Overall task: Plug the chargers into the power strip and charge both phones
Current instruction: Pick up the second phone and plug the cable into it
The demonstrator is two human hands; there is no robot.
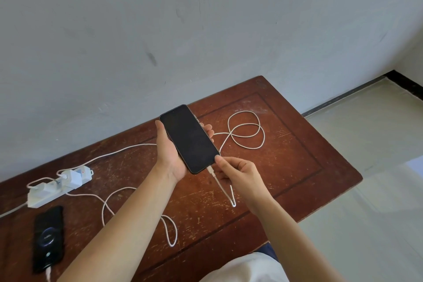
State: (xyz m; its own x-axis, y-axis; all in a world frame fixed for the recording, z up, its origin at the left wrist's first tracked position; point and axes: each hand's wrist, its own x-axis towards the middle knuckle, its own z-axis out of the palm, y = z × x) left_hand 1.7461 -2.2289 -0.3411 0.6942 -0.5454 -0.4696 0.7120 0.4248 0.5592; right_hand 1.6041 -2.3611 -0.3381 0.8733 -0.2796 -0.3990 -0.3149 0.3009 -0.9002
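Note:
My left hand [170,155] holds a black phone [188,138] with a dark screen above the table. A white cable connector [211,170] sits in the phone's bottom port, and my right hand [237,173] pinches the cable just below it. That cable [246,130] loops over the table behind the phone. A white power strip [57,188] lies at the left with two white chargers [73,177] plugged in. A second black phone [48,239] lies face up near the left front with a white cable in its bottom end.
The brown wooden table [286,155] stands against a grey wall. Another white cable [128,192] curls across the table under my left forearm. Pale tiled floor [366,213] lies to the right. White cloth [247,270] shows at the bottom edge.

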